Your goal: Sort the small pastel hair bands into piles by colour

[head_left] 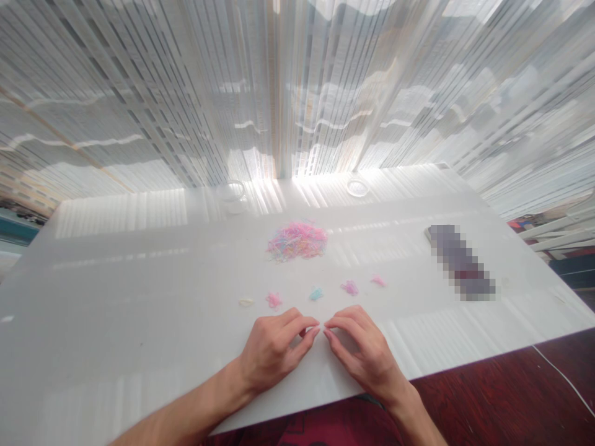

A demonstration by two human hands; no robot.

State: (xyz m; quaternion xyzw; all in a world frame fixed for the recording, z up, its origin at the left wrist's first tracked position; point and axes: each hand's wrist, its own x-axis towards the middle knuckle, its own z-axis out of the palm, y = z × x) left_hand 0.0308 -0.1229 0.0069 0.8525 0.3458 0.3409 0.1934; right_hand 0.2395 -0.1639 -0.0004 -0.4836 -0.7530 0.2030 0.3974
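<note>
My left hand (279,347) is closed in a pinch, thumb and forefinger tips nearly together. Facing it, my right hand (362,350) makes the same pinch, a small gap between the two. Anything between the fingertips is too small to make out. Just beyond my hands lies a row of little piles of thin bands: a cream pile (246,303), a pink pile (274,301), a light blue pile (316,293), a purple pile (349,287) and a pale pink pile (379,280). Farther back sits a large mixed heap of pastel bands (298,240).
The white table (139,310) has two clear round containers, a left one (233,190) and a right one (357,188), at its far edge. A blurred-out phone-like object (460,263) lies at the right. A sheer curtain (279,93) hangs behind; a white cable (562,375) crosses the dark red floor.
</note>
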